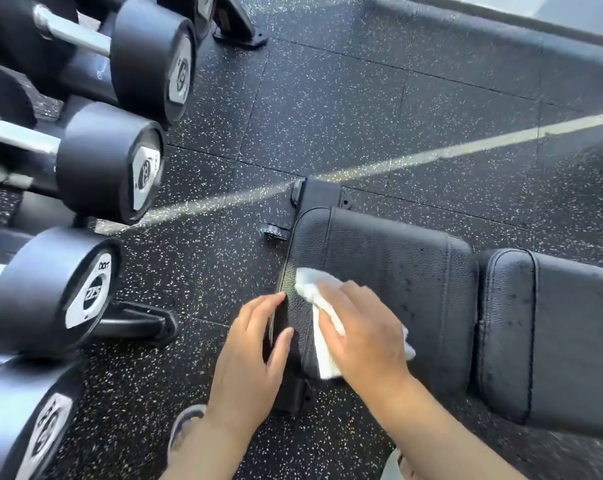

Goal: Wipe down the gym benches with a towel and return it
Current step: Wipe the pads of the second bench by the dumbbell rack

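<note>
White towel (crumpled) lies flat under right hand on bench.

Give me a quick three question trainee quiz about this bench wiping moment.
1. True or false: the right hand presses the white cloth towel flat on the black padded leather bench seat.
2. Where is the left hand? A) on the seat's end edge B) on a dumbbell C) on the floor
3. Fill in: the black round-headed dumbbells sit on the person's ___ side.

Key: 1 true; 2 A; 3 left.
</note>
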{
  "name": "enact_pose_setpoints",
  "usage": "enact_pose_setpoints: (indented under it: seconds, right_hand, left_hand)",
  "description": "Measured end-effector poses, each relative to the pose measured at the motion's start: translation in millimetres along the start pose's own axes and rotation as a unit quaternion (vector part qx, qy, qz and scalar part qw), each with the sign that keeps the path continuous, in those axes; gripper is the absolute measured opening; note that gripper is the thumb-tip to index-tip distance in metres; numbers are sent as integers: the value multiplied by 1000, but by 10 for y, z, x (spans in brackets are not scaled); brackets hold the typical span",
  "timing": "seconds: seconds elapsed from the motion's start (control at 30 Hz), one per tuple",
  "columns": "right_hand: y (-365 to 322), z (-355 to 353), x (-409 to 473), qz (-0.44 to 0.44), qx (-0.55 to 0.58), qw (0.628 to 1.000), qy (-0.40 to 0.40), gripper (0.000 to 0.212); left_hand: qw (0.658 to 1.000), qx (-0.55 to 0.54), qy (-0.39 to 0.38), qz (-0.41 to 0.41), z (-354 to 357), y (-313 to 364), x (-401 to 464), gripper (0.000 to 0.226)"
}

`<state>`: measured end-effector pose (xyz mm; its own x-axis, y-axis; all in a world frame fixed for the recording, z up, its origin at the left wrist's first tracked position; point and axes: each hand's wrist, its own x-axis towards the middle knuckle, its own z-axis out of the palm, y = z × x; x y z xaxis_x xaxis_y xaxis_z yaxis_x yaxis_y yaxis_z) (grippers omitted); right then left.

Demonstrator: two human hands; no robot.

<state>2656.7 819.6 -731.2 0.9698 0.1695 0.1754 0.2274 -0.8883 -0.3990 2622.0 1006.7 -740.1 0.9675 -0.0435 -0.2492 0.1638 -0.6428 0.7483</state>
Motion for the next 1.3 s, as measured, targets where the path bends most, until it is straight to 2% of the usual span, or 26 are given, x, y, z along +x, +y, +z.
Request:
enact_pose_setpoints:
  seconds: [0.07, 0.17, 0.27, 0.33, 0.47, 0.6, 0.7, 0.73, 0.8, 0.87, 0.97, 1.07, 1.2, 1.3]
  right_hand:
    - [4, -31, -205, -33, -4, 999, -1, 22]
    - [21, -45, -24, -59, -2, 998, 9, 17]
    - [12, 23, 606, -14, -33, 999, 30, 9]
    - [-13, 107, 1145, 34, -31, 998, 35, 11]
    - [-160, 244, 1668, 40, -34, 998, -18, 11]
    - [-393, 199, 1059, -32, -11, 997, -67, 2]
    - [-407, 109, 525, -80, 53, 993, -69, 4]
    - [-361, 90, 429, -97, 56, 991, -67, 1]
    - [-267, 42, 415, -133, 40, 988, -74, 9]
    - [-182, 50, 601, -151, 11, 986, -64, 13]
    - [-57, 158, 1174, -65, -31, 997, -6, 14]
    - [-30, 244, 1626, 14, -42, 999, -3, 18]
    - [-245, 218, 1162, -50, -36, 998, -24, 5]
    - [-269, 111, 426, -91, 13, 995, -41, 23]
  left_hand:
    - [999, -15, 30, 5, 62, -46, -25, 42]
    - [997, -34, 63, 5, 133, -58, -22, 40]
    - [996, -46, 75, -2, 153, -42, -35, 40]
    - [995, -58, 82, -8, 157, -27, -36, 37]
    - [993, -82, 85, -29, 151, 24, -43, 35]
    - [975, -136, 125, -120, 199, 113, -125, 21]
    - [957, -179, 151, -170, 267, 110, -281, 28]
    - [956, -186, 154, -167, 276, 109, -339, 34]
    - [959, -180, 156, -153, 274, 105, -423, 42]
    - [959, -178, 159, -151, 275, 79, -429, 41]
    - [961, -175, 160, -145, 277, 68, -404, 40]
    - [966, -171, 152, -120, 236, 83, -404, 34]
    - [976, -137, 142, -94, 70, 139, -370, 38]
    - [977, -113, 158, -83, -102, 236, -287, 52]
